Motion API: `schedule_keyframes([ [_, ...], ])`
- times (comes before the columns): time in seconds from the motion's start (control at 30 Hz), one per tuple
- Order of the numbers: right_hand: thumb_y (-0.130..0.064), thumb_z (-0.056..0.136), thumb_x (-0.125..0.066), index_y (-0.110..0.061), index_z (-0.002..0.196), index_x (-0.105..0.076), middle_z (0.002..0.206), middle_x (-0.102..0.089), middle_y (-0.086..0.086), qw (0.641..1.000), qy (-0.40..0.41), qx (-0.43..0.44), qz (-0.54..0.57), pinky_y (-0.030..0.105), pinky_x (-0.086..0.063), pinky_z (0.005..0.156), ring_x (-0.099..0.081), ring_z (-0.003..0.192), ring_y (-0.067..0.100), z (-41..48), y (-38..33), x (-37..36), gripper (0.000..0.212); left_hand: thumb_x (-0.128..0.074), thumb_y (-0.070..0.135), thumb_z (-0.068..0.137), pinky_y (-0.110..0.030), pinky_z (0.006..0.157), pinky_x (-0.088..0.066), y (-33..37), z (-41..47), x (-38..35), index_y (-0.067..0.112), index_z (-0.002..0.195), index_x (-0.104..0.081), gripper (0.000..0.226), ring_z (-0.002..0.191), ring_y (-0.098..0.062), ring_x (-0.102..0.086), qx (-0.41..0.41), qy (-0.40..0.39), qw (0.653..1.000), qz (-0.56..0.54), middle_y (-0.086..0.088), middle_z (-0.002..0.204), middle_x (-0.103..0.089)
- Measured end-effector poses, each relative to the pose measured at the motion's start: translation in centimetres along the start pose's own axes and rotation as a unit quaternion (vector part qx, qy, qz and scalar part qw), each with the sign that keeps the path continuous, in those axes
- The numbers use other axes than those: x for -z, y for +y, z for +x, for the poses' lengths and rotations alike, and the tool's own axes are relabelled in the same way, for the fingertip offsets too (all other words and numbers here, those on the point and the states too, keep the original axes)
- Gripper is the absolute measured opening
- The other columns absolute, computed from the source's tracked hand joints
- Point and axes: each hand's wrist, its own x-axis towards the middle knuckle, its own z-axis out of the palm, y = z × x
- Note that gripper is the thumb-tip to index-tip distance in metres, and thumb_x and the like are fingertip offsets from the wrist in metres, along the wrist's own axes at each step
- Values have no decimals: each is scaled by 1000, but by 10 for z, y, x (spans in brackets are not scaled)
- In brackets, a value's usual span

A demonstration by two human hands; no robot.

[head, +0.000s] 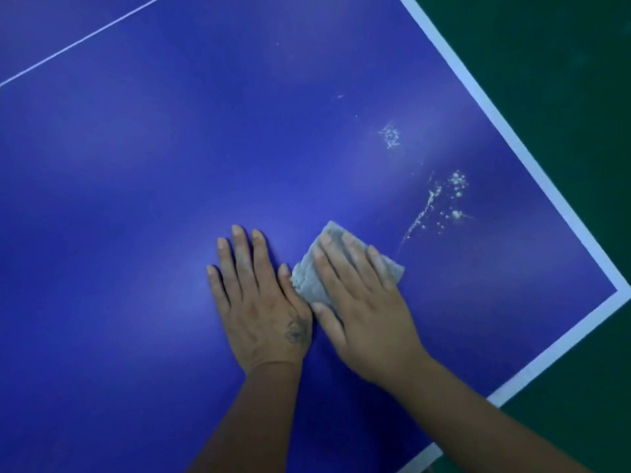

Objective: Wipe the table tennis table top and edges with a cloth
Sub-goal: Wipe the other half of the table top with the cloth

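The wiping looks only partly done. Just beyond the tips of the right hand's [368, 312] fingers [355, 254], ahead and out toward the little-finger side, a streak of white marks [440, 203] lies dried on the table [136, 199]. A smaller splat [390, 135] sits farther ahead of those fingertips. Both are uncleaned. The blue surface under and behind the fingers of both hands shows no such spots, though faint pale hazing makes it hard to tell whether it has been wiped. The white border [512, 145], well off to the little-finger side of the right hand, shows no sign either way. I judge the edges are yet to be done. Past the border is green floor [563, 63]. A thin white line [82, 39] runs far ahead of the left fingers.

The cloth [307, 283], grey and folded small, lies flat on the table directly under the right fingers. These are straight, slightly apart, and press down on it rather than curling round it. Its corners stick out past the fingertips, beside the little finger and beside the thumb.

The left hand [259, 302] lies palm down on the bare table next to it, holding nothing. Its fingers [239, 254] are straight and fanned apart, and the thumb tip comes just beside the cloth's near edge. It seems to serve as a brace. The likely next stroke carries the cloth forward and outward from the right fingertips into the marks.
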Motion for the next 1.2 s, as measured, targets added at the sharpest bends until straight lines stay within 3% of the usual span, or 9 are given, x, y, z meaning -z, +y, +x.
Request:
schedule_keyframes([
  [0.1, -46, 113, -45, -17, 170, -30, 179, -21, 1, 999, 8, 32, -11, 53, -20, 134, -17, 167, 24, 3, 43, 11, 65, -33, 33, 115, -56, 135, -15, 0, -2, -1, 11, 167, -37, 57, 168, -31, -15, -15, 16, 1000, 9, -11, 179, -23],
  [0.3, -46, 113, -30, -15, 172, -22, 181, -12, 8, 982, 31, -180, -51, 55, -10, 134, -9, 167, 32, 64, 110, 40, 67, -35, 32, 115, -56, 135, -15, 1, -3, 0, 12, 166, -40, 54, 168, -30, -16, -16, 27, 1000, 4, -9, 179, -26],
  [0.47, -40, 111, -43, -15, 171, -24, 181, -14, 4, 1000, -30, -1, 0, 61, -14, 133, -8, 168, 31, -29, 42, 13, 67, -36, 31, 114, -57, 135, -15, 1, -1, 0, 12, 164, -43, 54, 167, -32, -19, -16, 33, 999, 0, -10, 178, -28],
  [0.57, -43, 109, -49, -22, 171, -26, 181, -14, -1, 994, -62, 86, -5, 56, -15, 134, -10, 168, 24, -67, 61, 18, 70, -38, 29, 114, -56, 135, -15, 3, -2, 0, 11, 164, -44, 53, 166, -33, -20, -17, 37, 999, 1, -11, 177, -29],
  [0.63, -42, 107, -49, -22, 170, -30, 180, -18, 1, 996, -43, 76, -22, 55, -15, 134, -14, 167, 28, -53, 96, 24, 69, -38, 28, 115, -56, 135, -15, 3, -3, 1, 12, 165, -42, 53, 167, -32, -19, -17, 36, 999, 2, -10, 178, -28],
  [0.8, -42, 109, -40, -22, 171, -26, 181, -8, 9, 988, 14, -151, -34, 52, -3, 135, -5, 167, 36, 7, 153, 45, 67, -38, 27, 114, -55, 135, -14, 2, -4, 1, 13, 165, -42, 53, 167, -31, -18, -18, 35, 999, 1, -10, 178, -28],
  [0.93, -43, 114, -40, -19, 172, -23, 181, -5, 15, 998, -2, -66, -10, 62, -7, 133, -3, 167, 40, -48, 96, 23, 65, -36, 28, 114, -54, 136, -12, 3, -2, 2, 14, 165, -41, 53, 168, -29, -16, -17, 31, 999, 1, -9, 178, -27],
  [1.07, -57, 113, -37, -18, 173, -16, 182, -7, 4, 996, -75, 39, 1, 54, -14, 133, -7, 168, 27, -132, 77, 15, 74, -37, 26, 114, -52, 136, -11, 5, -3, 3, 12, 164, -43, 52, 167, -30, -17, -18, 32, 999, 3, -9, 178, -28],
  [1.2, -53, 112, -42, -15, 172, -20, 181, -13, 5, 999, -35, -29, -9, 57, -21, 132, -11, 167, 28, -126, 149, 33, 74, -39, 27, 114, -51, 136, -10, 6, -2, 5, 10, 164, -43, 52, 167, -31, -18, -26, 26, 999, 5, -10, 177, -29],
])
